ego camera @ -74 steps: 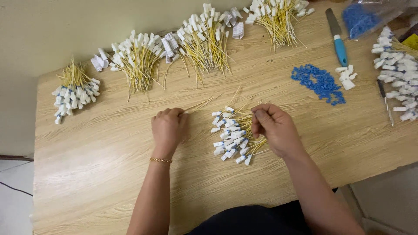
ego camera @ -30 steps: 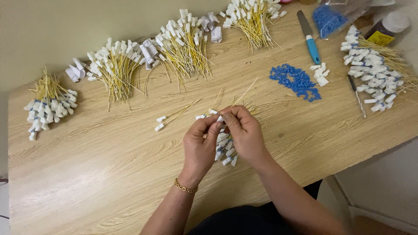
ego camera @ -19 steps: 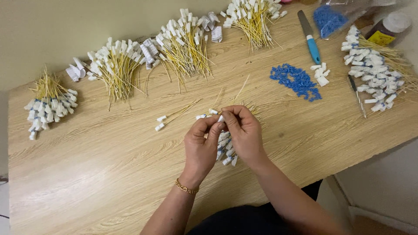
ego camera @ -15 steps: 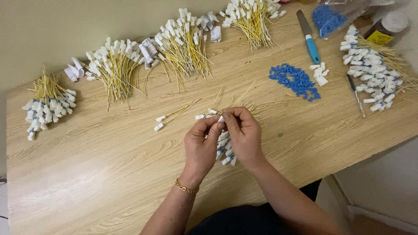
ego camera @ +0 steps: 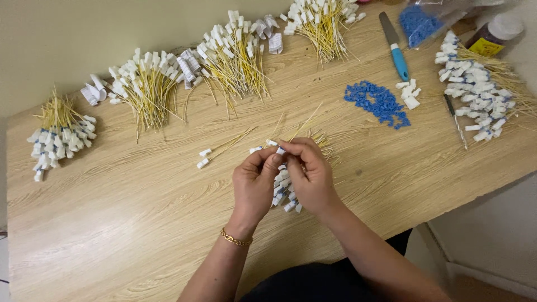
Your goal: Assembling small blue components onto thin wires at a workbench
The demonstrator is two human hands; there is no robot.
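Held piece: a small white tag [ego camera: 279,150] on a thin yellow wire, pinched between both hands just above the near-centre of the worktop [ego camera: 112,223].
Left hand [ego camera: 254,184]: fingers closed to a pinch, thumb and forefinger tips meeting on the white tag; a gold bracelet [ego camera: 235,239] sits on the wrist.
Right hand [ego camera: 310,176]: fingers curled in, tips pressed to the same tag from the right, touching the left fingertips.
Loose pile [ego camera: 284,190]: white tags with blue marks on yellow wires, lying on the worktop right under the two hands, partly hidden by them.
Stray pair [ego camera: 210,155]: two tagged wires lying apart, just left of the hands.
Far bundles: four fans of yellow wires with white tags along the far edge, one far left [ego camera: 56,131], one left of centre [ego camera: 146,89], one at centre [ego camera: 238,53], one right of centre [ego camera: 324,19].
Blue beads [ego camera: 377,102]: a flat heap to the right of the hands, well apart from them.
White bits [ego camera: 408,94]: a small cluster just right of the blue beads.
Blue-handled knife [ego camera: 394,47]: lying far right, beyond the beads.
Right bundle [ego camera: 475,92]: tagged wires at the right edge, with a thin dark tool [ego camera: 456,120] beside it.
Bag of blue beads [ego camera: 419,22]: at the far right corner, next to a capped bottle [ego camera: 495,33].
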